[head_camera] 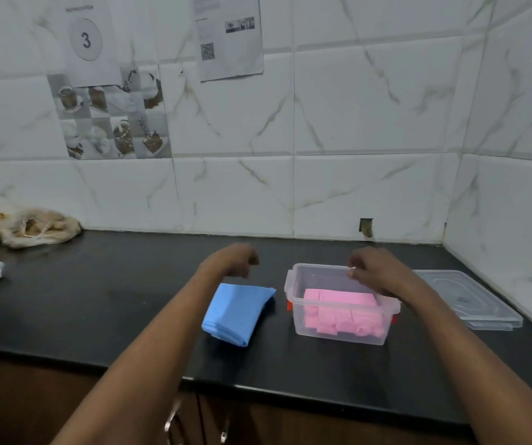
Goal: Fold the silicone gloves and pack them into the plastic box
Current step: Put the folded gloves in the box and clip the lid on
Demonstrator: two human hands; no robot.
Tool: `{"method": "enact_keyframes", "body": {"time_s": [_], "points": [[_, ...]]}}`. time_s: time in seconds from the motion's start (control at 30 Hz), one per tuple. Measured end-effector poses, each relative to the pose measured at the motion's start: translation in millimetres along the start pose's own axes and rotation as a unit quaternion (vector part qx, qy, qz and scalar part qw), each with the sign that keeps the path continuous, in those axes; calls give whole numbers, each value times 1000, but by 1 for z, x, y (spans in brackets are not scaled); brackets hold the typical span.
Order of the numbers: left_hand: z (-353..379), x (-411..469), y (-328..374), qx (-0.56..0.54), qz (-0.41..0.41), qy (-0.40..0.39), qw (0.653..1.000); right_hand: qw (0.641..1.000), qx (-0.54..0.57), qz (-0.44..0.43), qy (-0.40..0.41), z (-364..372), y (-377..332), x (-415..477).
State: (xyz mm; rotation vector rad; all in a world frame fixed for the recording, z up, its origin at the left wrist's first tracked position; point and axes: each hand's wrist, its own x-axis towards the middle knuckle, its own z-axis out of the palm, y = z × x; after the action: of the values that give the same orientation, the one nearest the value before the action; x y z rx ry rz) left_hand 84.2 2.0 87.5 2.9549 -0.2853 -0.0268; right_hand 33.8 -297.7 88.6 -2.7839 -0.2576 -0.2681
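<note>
Already the folded pink silicone glove (338, 311) lies inside the clear rectangular plastic box (309, 329), which sits on the black stone countertop (114, 303) toward its right end, nearer the front edge than the tiled back wall. The folded blue silicone glove (235, 311) rests flat on the countertop just beside the box on its left, not touching it, its long axis running roughly from the front edge toward the back wall with a slight tilt.

The left hand (231, 260) hovers just beyond the blue glove's far end, fingers loosely curled and holding nothing. The right hand (375, 268) is at the box's far rim, fingertips bent near or on that rim; whether it actually pinches the rim is too blurred to tell.

Judging by this layout, the blue glove is what remains to pack, and the left hand is clearly the nearer one: the glove lies directly toward the person from it, and the box opening is a short sideways carry to the right. The clear flat plastic lid (470, 300) waits on the countertop near the right corner.
</note>
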Motion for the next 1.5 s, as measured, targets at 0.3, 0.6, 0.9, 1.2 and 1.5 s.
{"method": "enact_keyframes", "body": {"time_s": [0.3,0.6,0.9,1.2,1.5], "points": [[28,6,-36,-61,-26,-238,969,974,123,-97,165,-2,-51,-46],[32,8,-33,-60,-29,-256,964,980,163,-112,21,67,-124,-92],[64,-36,-76,-487,66,-47,869,939,328,95,-41,138,-162,-49],[36,-64,-75,-474,101,46,874,968,245,44,44,117,-160,-38],[-11,-84,-31,-428,210,22,879,955,294,-39,8,21,-129,-44]]}}
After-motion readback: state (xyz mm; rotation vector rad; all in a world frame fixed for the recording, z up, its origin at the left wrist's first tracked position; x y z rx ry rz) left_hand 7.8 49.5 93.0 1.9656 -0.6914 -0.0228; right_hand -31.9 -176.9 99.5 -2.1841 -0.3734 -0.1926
